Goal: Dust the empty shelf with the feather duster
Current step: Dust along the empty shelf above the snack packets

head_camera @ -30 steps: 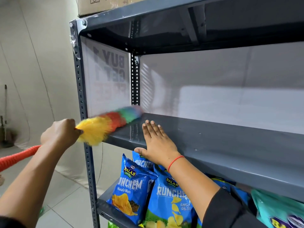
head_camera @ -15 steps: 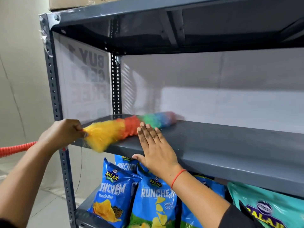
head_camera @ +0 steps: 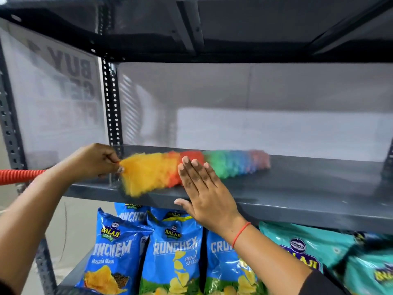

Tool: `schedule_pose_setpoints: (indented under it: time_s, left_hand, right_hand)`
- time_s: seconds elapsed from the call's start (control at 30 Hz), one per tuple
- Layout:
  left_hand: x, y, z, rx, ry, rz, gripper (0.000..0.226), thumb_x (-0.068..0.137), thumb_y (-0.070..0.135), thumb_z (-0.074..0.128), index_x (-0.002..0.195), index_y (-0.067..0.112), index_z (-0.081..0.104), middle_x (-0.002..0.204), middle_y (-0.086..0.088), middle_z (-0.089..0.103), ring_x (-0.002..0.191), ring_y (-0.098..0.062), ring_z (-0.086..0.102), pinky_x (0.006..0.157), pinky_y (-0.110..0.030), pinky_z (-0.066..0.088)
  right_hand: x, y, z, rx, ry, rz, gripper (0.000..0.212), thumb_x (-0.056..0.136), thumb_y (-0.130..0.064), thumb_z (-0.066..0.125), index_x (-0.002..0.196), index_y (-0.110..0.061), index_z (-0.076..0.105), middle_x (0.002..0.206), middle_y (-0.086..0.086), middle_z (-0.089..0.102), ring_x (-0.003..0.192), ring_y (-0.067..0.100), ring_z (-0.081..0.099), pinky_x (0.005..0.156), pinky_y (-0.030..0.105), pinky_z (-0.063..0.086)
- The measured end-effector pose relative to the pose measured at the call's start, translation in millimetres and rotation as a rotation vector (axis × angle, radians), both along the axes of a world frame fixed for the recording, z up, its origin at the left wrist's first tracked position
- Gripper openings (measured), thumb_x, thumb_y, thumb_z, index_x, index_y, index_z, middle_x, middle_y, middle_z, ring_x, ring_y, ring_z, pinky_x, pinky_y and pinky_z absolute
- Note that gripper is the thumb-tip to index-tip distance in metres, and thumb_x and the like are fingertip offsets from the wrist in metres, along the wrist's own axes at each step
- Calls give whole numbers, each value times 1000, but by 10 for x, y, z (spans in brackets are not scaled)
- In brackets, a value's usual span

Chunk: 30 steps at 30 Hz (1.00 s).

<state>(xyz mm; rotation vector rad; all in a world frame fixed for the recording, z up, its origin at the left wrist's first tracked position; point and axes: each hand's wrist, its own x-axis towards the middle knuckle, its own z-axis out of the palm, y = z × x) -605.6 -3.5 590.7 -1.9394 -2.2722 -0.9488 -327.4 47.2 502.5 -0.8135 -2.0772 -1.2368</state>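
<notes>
The left hand [head_camera: 93, 161] is closed in a fist, knuckles up, fingers curled tight around the base of the rainbow-coloured fluffy feather duster [head_camera: 191, 169], whose head runs out to the right of the hand. Its bare forearm comes in from the lower left, rising toward the wrist. The right hand [head_camera: 207, 194] lies flat and open, palm down, fingers together and pointing up and away, thumb spread to the left. A thin red thread circles the right wrist, and a dark sleeve covers that arm near the elbow.
</notes>
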Motion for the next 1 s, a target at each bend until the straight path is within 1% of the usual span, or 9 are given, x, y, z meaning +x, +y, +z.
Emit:
schedule_pose_setpoints:
  time_s: [0.1,0.23,0.33,0.4,0.53,0.67,0.83,0.93,1.0]
  left_hand:
    - [102,190,25,87,114,132,26,71,30,78,56,28,56,67,-2,65,67,-24,60,66,-35,49]
    - [359,332,108,184,54,15,21,68,30,80,60,30,60,71,1,68,73,-25,62,67,-34,49]
    - [636,375,150,131,-145,-310,15,66,20,82,65,23,68,55,7,69,50,-9,62,51,-18,51]
    - [836,443,121,35,-147,-429,13,67,18,81,67,20,68,52,6,68,41,0,56,42,-10,46]
    - [1197,682,-41,-17,-75,-386,20,71,18,79,63,21,61,59,2,63,53,-13,57,53,-25,44]
    - [1490,802,-31,192,47,-192,17,73,36,74,70,28,59,81,2,64,76,-21,60,65,-29,46]
    - [1675,815,7,108,-176,-494,13,72,24,78,70,21,66,65,3,66,49,-12,57,57,-28,49]
    - [1676,850,-16,1,-134,-559,14,72,17,78,67,19,65,51,8,63,44,-11,55,53,-26,46]
    - [1723,901,-47,18,-75,-491,15,73,21,77,68,19,63,58,7,64,52,-15,58,55,-27,46]
  right_hand:
    - [123,-1,20,62,47,22,68,92,-52,31,138,-2,23,146,14,19,136,26,19,113,39,16]
    - [315,13,45,84,128,36,64,92,-49,34,135,-3,28,142,10,29,133,24,26,112,39,19]
    - [477,26,56,83,155,8,65,92,-50,31,136,-2,26,143,13,26,134,29,21,113,42,14]
    - [579,27,62,60,163,-14,67,92,-51,30,137,-1,24,144,14,23,135,30,17,112,42,10]
    - [764,20,41,-16,192,-82,70,92,-54,29,138,-1,22,147,12,21,139,28,10,113,40,7]
    - [901,44,4,-80,219,-151,71,94,-56,18,141,-3,12,152,8,-16,140,19,-15,115,39,2]
    - [1074,7,-15,-114,331,-141,69,95,-54,15,138,-1,21,147,14,13,140,17,-12,114,39,6]
    - [1211,0,-93,-140,296,-188,69,95,-55,13,141,-2,17,154,7,-9,141,16,-11,115,37,3]
    - [1304,0,-133,-169,290,-224,69,94,-56,10,141,-5,9,152,1,-25,141,16,-12,115,37,1]
